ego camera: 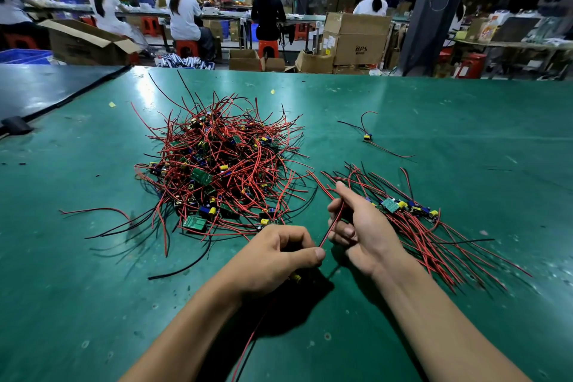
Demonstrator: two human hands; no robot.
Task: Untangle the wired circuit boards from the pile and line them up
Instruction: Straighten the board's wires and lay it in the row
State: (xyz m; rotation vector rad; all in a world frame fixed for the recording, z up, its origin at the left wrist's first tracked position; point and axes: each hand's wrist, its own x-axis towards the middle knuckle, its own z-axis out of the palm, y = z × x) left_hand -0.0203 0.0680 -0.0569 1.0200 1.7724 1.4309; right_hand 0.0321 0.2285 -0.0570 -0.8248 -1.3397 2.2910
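Over green table (403, 118), left hand (276, 257) fingers (291, 237) clamp a wired board (296, 277); right hand (361, 226) fingers (350, 198) pinch its red wire (332, 225).

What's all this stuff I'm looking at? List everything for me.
Tangled pile of green circuit boards with red and black wires: one, table centre.
Lined-up row of wired boards: one, red and black, right of pile.
Lone wired board: one, yellow and blue parts, beyond the row.
Green table mat: one, under everything.
Brown cardboard boxes: several, behind table.
Seated workers in white caps: several, far benches.
Left hand: one, grips hand-held wired board, before pile.
Right hand: one, pinches thin red wire stretched between hands.
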